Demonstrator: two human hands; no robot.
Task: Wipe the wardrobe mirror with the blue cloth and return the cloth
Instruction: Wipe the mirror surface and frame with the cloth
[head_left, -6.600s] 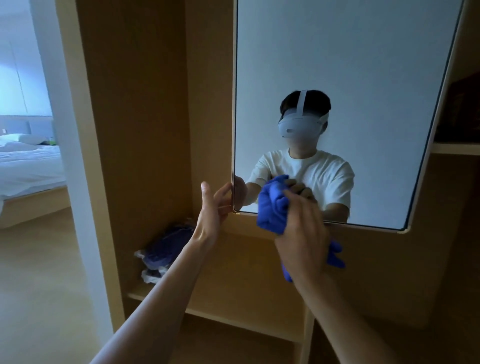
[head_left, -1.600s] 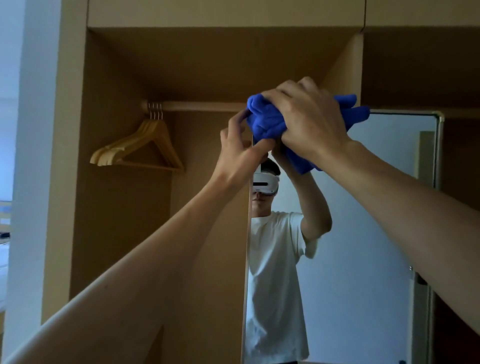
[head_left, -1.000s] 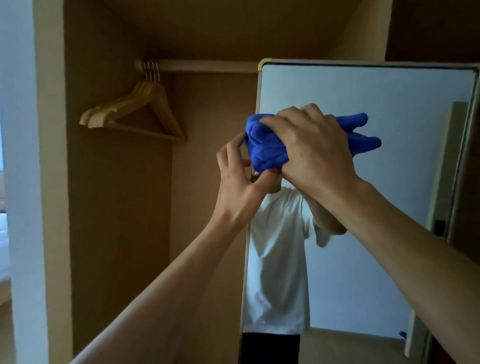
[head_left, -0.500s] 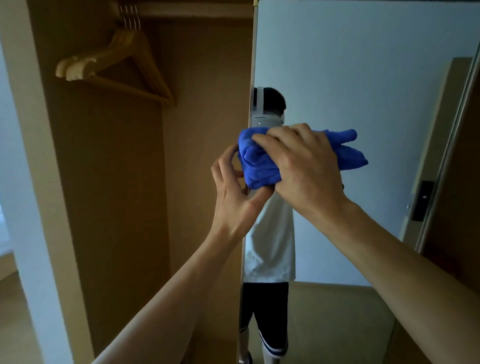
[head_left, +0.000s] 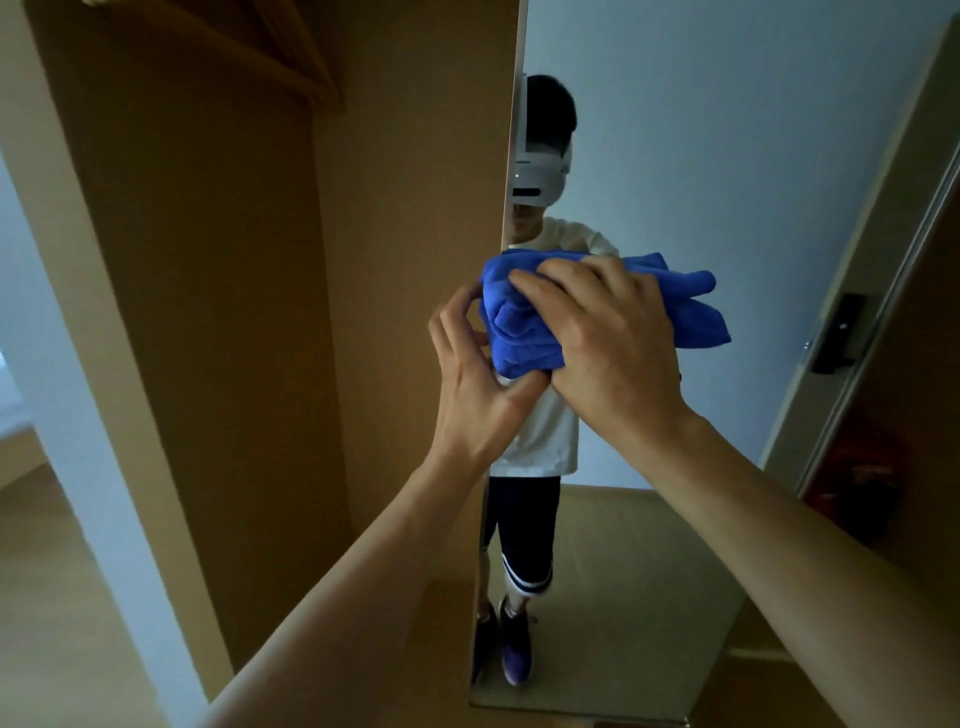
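The tall wardrobe mirror (head_left: 727, 156) fills the right half of the view and reflects a person in a white shirt. A bunched blue cloth (head_left: 524, 322) lies against the glass near the mirror's left edge at mid height. My right hand (head_left: 602, 343) grips the cloth and presses it to the mirror. My left hand (head_left: 478, 384) holds the mirror's left edge, fingers curled round behind it and thumb on the front just under the cloth.
The open wardrobe compartment (head_left: 234, 260) with bare wooden walls lies to the left of the mirror. A white door frame (head_left: 78, 415) stands at the far left with wooden floor (head_left: 47, 597) beyond. Dark panelling (head_left: 893, 415) borders the mirror on the right.
Both hands have slid down the mirror's left edge from its top to mid height, the cloth wiping along. The hangers and rail have left the view as the head tilted down.
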